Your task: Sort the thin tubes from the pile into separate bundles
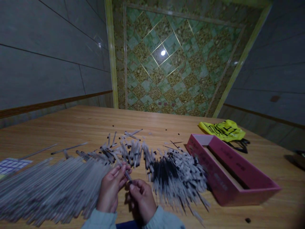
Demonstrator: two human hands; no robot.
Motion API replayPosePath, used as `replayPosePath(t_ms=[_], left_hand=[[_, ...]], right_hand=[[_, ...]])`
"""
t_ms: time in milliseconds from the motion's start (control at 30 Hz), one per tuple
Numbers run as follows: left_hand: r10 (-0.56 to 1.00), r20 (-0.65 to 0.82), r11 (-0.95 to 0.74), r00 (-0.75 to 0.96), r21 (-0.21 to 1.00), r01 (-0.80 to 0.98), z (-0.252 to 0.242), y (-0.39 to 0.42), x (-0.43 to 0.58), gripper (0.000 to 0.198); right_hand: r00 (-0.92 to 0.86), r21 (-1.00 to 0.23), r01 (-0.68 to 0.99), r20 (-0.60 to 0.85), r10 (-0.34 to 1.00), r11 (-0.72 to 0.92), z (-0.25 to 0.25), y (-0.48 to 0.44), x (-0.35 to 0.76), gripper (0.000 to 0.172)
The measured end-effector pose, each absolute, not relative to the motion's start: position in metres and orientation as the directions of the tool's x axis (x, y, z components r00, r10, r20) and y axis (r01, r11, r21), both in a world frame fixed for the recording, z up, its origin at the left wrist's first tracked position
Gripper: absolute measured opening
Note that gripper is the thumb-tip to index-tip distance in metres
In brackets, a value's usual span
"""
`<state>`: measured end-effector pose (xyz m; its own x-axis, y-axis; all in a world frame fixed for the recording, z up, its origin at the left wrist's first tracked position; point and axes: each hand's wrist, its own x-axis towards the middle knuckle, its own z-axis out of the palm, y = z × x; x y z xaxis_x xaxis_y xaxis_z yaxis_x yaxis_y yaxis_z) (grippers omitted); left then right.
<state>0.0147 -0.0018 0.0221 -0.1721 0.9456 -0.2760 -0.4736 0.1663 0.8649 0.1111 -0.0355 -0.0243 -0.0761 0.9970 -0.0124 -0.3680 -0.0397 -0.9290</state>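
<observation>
Low over the front of the table, my left hand [110, 187] pinches a slim clear pen [127, 175] with its thumb and fingers. The fingers of my right hand [143, 197] close on the pen's near end, which looks dark. To the left lies a broad heap of long clear pen barrels [57, 187]. Black pen refills [165, 171] and many short clear pieces with dark ends, which look like pen caps [190, 168], are piled to the right. Beyond my hands, more short clear pieces [133, 152] lie in loose bunches. Blur hides the finer details.
At the right stands a long pink box [228, 171] with a divider inside. Behind it lie a yellow bag [222, 129] with black lettering and a black strap-like item [239, 145]. A white-and-blue grid-patterned sheet [14, 166] is at the left on the wooden table [162, 122].
</observation>
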Motion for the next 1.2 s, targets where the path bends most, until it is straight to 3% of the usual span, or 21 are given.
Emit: replayPosePath(t_ms=[133, 200, 300, 400, 567, 733, 800, 867, 933, 1000, 1100, 1200], left_hand=[[0.93, -0.273, 0.122, -0.245, 0.86, -0.496, 0.022, 0.001, 0.009, 0.022], [0.902, -0.256, 0.035, -0.349, 0.847, -0.53, 0.021, 0.004, 0.003, 0.022], [0.854, -0.229, -0.093, -0.467, 0.817, -0.569, 0.023, 0.007, -0.005, 0.02], [0.844, -0.234, -0.108, -0.482, 0.806, -0.581, 0.026, 0.008, -0.008, 0.021], [0.889, -0.18, -0.046, -0.421, 0.88, -0.472, 0.027, 0.005, -0.003, 0.048], [0.927, -0.075, -0.039, -0.368, 0.955, -0.294, 0.028, 0.002, -0.002, 0.066], [0.921, -0.011, -0.046, -0.39, 0.99, -0.136, 0.03, 0.002, -0.01, 0.061], [0.882, 0.132, -0.062, -0.453, 0.984, 0.167, 0.034, 0.001, -0.024, 0.049], [0.816, 0.35, -0.034, -0.46, 0.824, 0.566, 0.038, 0.001, -0.042, 0.04], [0.77, 0.441, 0.103, -0.461, 0.628, 0.771, 0.04, 0.002, -0.058, 0.041], [0.795, 0.432, 0.25, -0.426, 0.407, 0.879, 0.038, 0.003, -0.071, 0.042], [0.802, 0.369, 0.362, -0.47, 0.325, 0.874, 0.035, 0.002, -0.069, 0.041]], right_hand=[[-0.112, -0.995, -0.101, 0.009, 0.994, -0.002, -0.014, -0.037, 0.122, 0.034], [-0.156, -0.991, 0.135, -0.016, 0.988, 0.005, 0.0, -0.04, 0.137, 0.029], [0.001, -0.808, 0.579, 0.142, 0.99, 0.115, 0.027, -0.046, 0.169, 0.017], [0.211, -0.567, 0.823, 0.268, 0.94, -0.023, 0.044, -0.047, 0.202, 0.022], [0.347, -0.419, 0.877, 0.215, 0.913, -0.235, 0.036, -0.039, 0.23, 0.028], [0.332, -0.332, 0.915, 0.291, 0.897, -0.23, 0.025, -0.037, 0.225, 0.034], [0.297, -0.342, 0.922, 0.325, 0.898, -0.181, 0.024, -0.038, 0.218, 0.033], [0.248, -0.371, 0.922, 0.346, 0.905, -0.111, 0.025, -0.038, 0.21, 0.032], [0.212, -0.397, 0.916, 0.361, 0.908, -0.056, 0.024, -0.039, 0.203, 0.03], [0.199, -0.417, 0.908, 0.368, 0.908, -0.03, 0.022, -0.039, 0.198, 0.029], [0.199, -0.442, 0.897, 0.37, 0.907, -0.016, 0.019, -0.04, 0.194, 0.027], [0.183, -0.454, 0.891, 0.376, 0.908, 0.008, 0.016, -0.041, 0.191, 0.025]])
